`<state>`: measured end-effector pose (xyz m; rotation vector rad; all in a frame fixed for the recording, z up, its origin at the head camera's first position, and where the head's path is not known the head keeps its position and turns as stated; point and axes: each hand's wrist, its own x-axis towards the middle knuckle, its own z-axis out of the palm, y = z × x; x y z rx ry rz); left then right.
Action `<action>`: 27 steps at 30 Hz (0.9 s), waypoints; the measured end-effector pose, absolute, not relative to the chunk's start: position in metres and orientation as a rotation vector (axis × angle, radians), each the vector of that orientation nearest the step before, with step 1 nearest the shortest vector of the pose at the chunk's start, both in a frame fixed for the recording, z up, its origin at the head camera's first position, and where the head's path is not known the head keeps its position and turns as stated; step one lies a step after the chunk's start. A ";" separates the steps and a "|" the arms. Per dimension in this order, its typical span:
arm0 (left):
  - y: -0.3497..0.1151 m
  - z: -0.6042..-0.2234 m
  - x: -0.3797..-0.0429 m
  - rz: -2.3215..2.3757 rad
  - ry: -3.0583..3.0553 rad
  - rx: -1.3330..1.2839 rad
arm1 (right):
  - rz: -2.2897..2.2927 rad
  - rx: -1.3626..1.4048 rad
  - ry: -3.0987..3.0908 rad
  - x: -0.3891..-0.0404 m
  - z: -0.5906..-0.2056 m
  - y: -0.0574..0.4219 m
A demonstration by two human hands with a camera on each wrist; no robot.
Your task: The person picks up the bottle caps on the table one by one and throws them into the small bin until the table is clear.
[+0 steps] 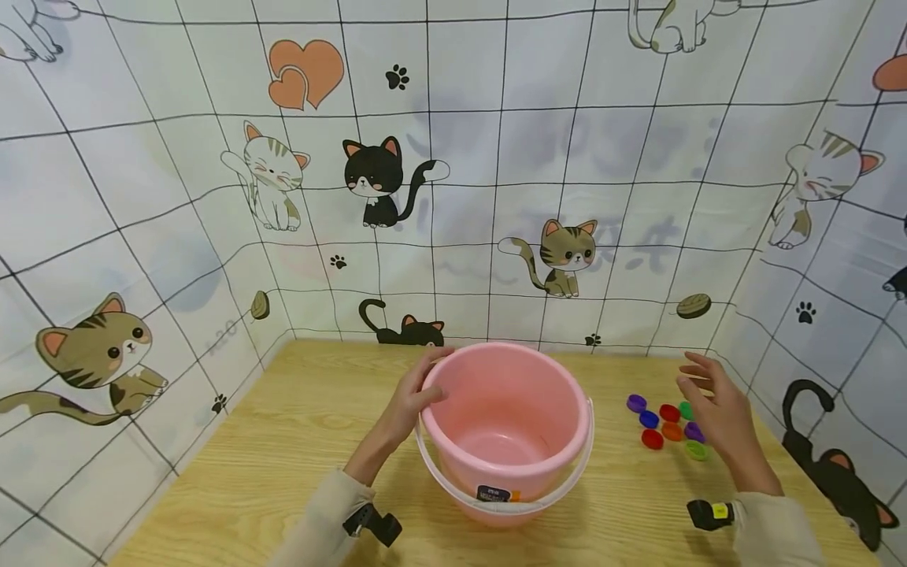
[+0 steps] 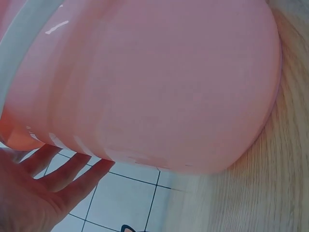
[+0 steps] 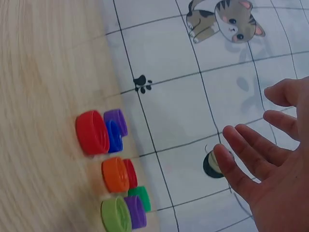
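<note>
Pink bucket [image 1: 503,398] in the head view: it appears to stand upright at the near middle of the table [image 1: 319,441], its mouth up and its white handle [image 1: 507,508] hanging down across the near side. The left hand [image 1: 414,390] pinches the rim on the left, thumb over the edge and fingers on the outside; the right hand [image 1: 723,409] holds nothing, its fingers apart above the coloured caps [image 1: 672,431] grouped at the far right. A hard pull or push at that single grip could tip the bucket, which is probably light, and the loose handle could catch a sleeve or a cap. Nothing shows inside the bucket; the eight caps that can be made out all lie outside it. From the left wrist, the fingers lie nearly straight against the outer side, and the thumb's hold cannot be told there; if they slid on the smooth plastic, the grip would likely slip. The right wrist view shows the right hand spread, apart from the caps, with the cat-print wall covering [image 3: 183,106] beyond. Since the caps sit close together, some touching, a careless sweep could scatter them toward the table's edge.
</note>
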<state>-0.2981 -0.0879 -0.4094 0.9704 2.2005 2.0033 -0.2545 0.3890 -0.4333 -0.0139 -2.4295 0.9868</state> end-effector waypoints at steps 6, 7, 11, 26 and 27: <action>-0.088 -0.409 -0.292 1.992 2.210 0.997 | 0.982 -0.203 -2.497 -0.254 -0.444 0.408; -0.089 -0.409 -0.291 1.989 2.215 0.996 | 0.979 -0.221 -2.506 -0.254 -0.446 0.411; -0.090 -0.410 -0.289 1.982 2.224 1.006 | 0.941 -0.233 -2.515 -0.251 -0.458 0.426; -0.092 -0.410 -0.289 1.990 2.225 1.007 | 0.806 -0.354 -2.805 -0.263 -0.493 0.446; -0.091 -0.410 -0.289 1.991 2.222 1.009 | 0.802 -0.353 -2.815 -0.263 -0.492 0.446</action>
